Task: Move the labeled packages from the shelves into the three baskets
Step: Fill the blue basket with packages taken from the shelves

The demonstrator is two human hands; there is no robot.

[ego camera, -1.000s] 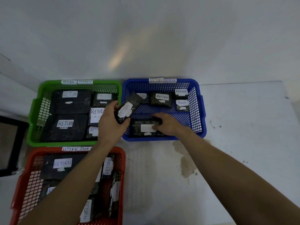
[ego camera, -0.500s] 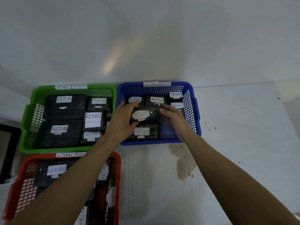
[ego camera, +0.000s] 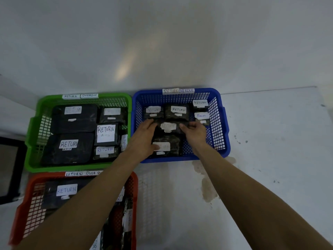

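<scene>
Both hands, left hand and right hand, grip a dark plastic-wrapped labelled package inside the blue plastic mesh basket.

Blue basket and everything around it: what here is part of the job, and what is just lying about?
Part of the job:
blue basket
green basket
red basket
package between both hands
left hand
right hand

Lying about:
black frame at the left edge
brown stain on the white surface
</scene>
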